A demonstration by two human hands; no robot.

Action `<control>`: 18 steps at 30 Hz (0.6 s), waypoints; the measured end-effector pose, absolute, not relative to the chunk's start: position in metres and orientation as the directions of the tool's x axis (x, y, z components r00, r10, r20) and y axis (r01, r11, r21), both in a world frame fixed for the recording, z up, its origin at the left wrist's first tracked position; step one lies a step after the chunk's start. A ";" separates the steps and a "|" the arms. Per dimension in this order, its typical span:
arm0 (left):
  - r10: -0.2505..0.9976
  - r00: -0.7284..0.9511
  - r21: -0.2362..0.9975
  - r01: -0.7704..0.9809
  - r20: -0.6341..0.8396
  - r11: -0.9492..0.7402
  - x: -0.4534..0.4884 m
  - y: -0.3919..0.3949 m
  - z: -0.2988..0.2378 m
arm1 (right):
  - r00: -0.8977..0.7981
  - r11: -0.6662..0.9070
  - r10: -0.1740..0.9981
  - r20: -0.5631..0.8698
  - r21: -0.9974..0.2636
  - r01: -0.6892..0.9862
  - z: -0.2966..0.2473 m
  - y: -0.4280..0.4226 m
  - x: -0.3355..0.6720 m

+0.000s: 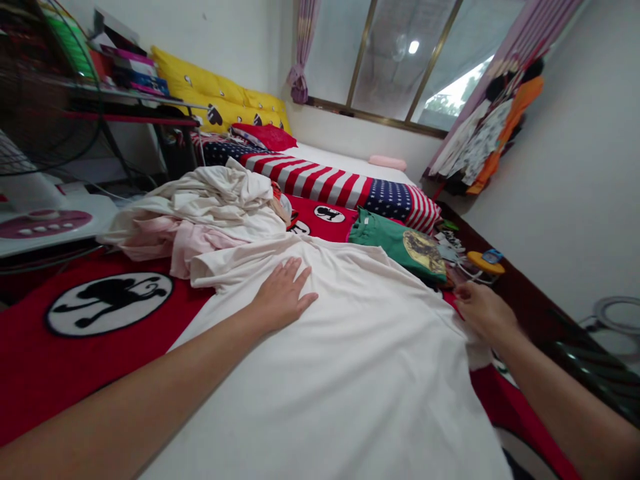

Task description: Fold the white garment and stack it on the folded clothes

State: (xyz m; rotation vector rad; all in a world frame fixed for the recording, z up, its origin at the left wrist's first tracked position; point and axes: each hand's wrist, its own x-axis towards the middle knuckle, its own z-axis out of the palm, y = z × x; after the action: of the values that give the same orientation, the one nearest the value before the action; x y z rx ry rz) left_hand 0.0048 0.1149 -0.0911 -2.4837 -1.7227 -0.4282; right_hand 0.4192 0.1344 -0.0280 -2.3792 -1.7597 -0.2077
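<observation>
A white T-shirt (360, 360) lies spread flat on the red bedsheet (45, 367). My left hand (283, 293) rests palm down on the shirt's upper part, fingers stretched out and together. My right hand (480, 308) is at the shirt's right edge, fingers curled and pinching the cloth there. A folded green T-shirt (400, 243) with a yellow print lies just beyond the white shirt.
A heap of white and pink clothes (200, 213) sits at the left rear. A stars-and-stripes blanket (340, 183) and yellow pillows (220, 97) lie farther back. A fan (40, 87) stands at left. Small items (483, 261) lie on the right edge. Clothes (490, 127) hang by the window.
</observation>
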 end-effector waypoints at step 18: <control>0.908 0.325 0.111 0.925 0.265 -0.363 0.006 0.110 -0.085 | 0.136 -0.070 0.948 0.286 -0.229 0.971 -0.032 0.235 0.323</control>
State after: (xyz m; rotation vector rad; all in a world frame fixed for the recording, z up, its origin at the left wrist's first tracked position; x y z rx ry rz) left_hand 0.0065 0.1096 -0.0854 -2.5073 -1.7368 -0.4375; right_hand 0.3225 0.2353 -0.0316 -2.0608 -1.8508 -0.0854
